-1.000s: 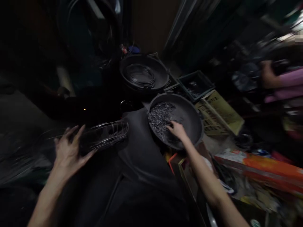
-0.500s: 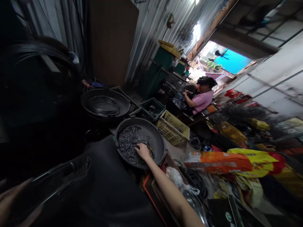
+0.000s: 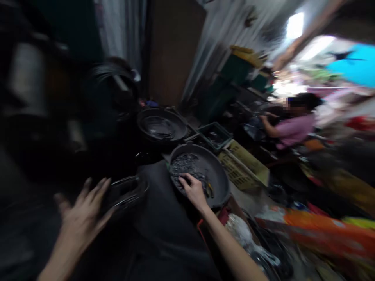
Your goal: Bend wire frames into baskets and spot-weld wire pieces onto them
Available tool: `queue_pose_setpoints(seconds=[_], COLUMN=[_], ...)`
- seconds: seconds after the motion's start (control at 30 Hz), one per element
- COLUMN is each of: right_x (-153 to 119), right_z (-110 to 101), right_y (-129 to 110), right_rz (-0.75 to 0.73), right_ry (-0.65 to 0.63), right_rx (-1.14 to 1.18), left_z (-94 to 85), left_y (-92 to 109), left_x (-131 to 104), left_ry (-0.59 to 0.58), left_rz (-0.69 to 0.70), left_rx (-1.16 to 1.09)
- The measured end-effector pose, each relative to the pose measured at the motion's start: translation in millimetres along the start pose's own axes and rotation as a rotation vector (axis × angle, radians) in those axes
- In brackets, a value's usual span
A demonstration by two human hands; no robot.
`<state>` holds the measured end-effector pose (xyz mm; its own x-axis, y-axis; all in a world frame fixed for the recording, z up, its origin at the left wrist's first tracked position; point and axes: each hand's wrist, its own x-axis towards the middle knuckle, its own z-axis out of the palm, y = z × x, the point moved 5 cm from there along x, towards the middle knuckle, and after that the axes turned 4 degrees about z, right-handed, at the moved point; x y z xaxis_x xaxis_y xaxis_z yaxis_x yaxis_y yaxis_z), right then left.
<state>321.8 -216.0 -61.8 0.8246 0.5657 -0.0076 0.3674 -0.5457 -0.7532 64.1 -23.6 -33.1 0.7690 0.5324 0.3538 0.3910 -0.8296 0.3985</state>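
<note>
My left hand is back in fuller view at 8 o'clock, splayed beside wire loops, likely ungripped. Right hand meets metal pieces; grip unclear.

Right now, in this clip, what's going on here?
The person's right hand is at a heap of small metal pieces in a round pan, beside yellow-handled pliers. The left hand is spread open near some wire loops; blur hides whether it touches them. Another pan holds coiled wire. Farther off, a person in pink has their hands near dark material, too blurred to identify.
</note>
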Motion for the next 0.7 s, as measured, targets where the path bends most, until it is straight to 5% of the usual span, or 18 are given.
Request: queue_pose_setpoints(seconds=[0.1,0.2,0.3,0.5,0.7], right_x=[-28,-39,-46,-70,-56], right_z=[27,44,48,79,126], right_y=[3,6,-15,-102,-129], right_rz=[-0.015,0.036,0.15,0.07,-0.035], right_ry=[-0.148,-0.252,-0.324,-0.573,-0.537], right_rx=[0.004,0.002,0.145,0.287,0.116], left_z=[-16.4,-42.3,-61.6,-32.6,-11.8], left_y=[-1,-26,-42,-14,-16], left_x=[-20,-50,-82,-71,-37], left_ry=[0.009,0.139,0.213,-0.108,-0.166], left_rz=[-0.075,-0.304,-0.454,-0.254,-0.172], left_rx=[0.033,-0.018,-0.017,-0.043,-0.041])
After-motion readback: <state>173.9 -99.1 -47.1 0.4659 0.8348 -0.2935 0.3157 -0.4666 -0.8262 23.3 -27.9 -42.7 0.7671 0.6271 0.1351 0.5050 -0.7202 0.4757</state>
